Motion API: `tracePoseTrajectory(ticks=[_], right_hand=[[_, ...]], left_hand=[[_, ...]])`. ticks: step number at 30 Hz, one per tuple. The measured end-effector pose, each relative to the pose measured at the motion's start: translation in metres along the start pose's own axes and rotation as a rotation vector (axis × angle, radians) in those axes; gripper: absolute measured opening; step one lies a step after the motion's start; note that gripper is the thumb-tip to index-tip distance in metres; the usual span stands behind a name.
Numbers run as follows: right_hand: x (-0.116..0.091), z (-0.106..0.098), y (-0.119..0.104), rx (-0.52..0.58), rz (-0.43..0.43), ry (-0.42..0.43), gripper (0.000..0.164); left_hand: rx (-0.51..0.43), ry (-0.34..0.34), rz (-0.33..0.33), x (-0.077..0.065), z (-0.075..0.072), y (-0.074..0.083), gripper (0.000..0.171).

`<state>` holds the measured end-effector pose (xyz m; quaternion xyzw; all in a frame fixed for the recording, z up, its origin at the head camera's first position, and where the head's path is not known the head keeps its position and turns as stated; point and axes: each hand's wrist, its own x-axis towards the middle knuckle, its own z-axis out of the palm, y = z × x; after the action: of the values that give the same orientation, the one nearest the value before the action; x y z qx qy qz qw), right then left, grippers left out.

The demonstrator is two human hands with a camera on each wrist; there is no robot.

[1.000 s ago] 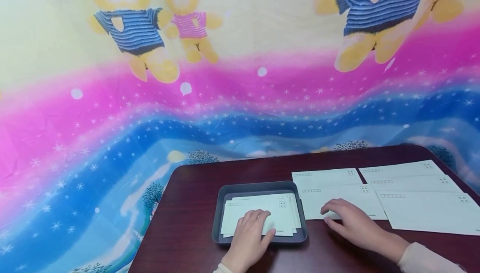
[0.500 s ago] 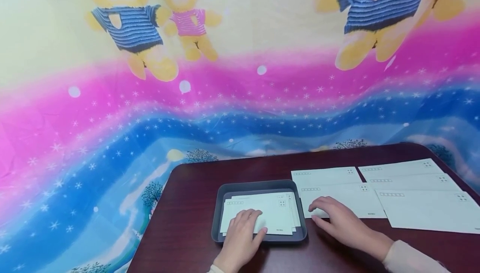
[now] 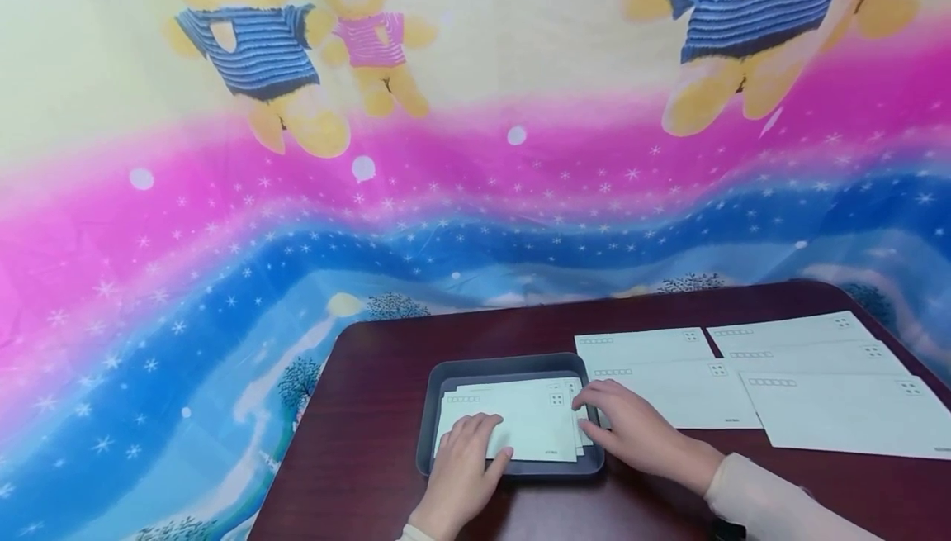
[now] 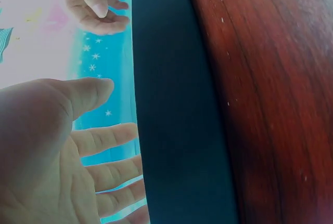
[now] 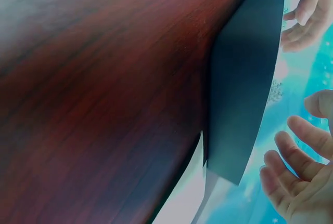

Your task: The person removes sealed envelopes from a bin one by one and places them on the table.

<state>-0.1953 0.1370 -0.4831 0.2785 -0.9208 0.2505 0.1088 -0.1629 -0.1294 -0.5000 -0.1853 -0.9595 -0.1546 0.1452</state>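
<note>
While multicoloured bear-print cloth point(image 3: 446, 169) backs dark-red wooden counter point(image 3: 371, 401), left grip point(image 3: 461, 460) and right grip point(image 3: 641, 434), loosely spread, hold nothing.

The left hand point(image 3: 462, 460) is lying palm down at the near middle, its fingers point(image 4: 115, 172) spreading nearly straight toward the far side, its thumb point(image 4: 89, 95) standing apart on the right. The right hand point(image 3: 641, 432) is staying separate to its right, fingers bending gently leftward, thumb sitting on the near side. The right forearm point(image 3: 773, 498) is slanting in from the near right.
</note>
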Motion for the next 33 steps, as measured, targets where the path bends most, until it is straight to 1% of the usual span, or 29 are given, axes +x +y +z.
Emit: tracePoseTrajectory(ticks=[7,11,14,17,20,25,28,33], right_hand=[[0.01,0.01,-0.003,0.007,-0.04,-0.011,0.018],[0.016,0.018,-0.003,-0.005,-0.063,-0.026,0.02],[0.02,0.025,-0.003,-0.01,-0.077,-0.036,0.023],[0.024,0.03,-0.004,-0.028,-0.086,-0.043,0.03],[0.027,0.034,-0.004,-0.049,-0.078,-0.064,0.04],[0.032,0.04,-0.005,-0.083,-0.066,-0.133,0.055],[0.034,0.043,-0.006,-0.106,-0.055,-0.172,0.062],[0.034,0.047,-0.008,-0.124,-0.001,-0.231,0.069]], left_hand=[[0.023,0.025,0.002,0.002,-0.004,-0.007,0.039],[0.02,0.041,-0.012,0.005,-0.006,-0.013,0.039],[0.017,0.039,-0.022,0.006,-0.007,-0.015,0.039],[0.019,0.036,-0.032,0.008,-0.006,-0.017,0.039],[0.019,0.045,-0.034,0.008,-0.006,-0.018,0.039],[0.007,0.059,-0.036,0.008,-0.005,-0.019,0.038],[0.006,0.055,-0.04,0.009,-0.004,-0.018,0.038],[0.011,0.029,-0.054,0.01,-0.003,-0.017,0.038]])
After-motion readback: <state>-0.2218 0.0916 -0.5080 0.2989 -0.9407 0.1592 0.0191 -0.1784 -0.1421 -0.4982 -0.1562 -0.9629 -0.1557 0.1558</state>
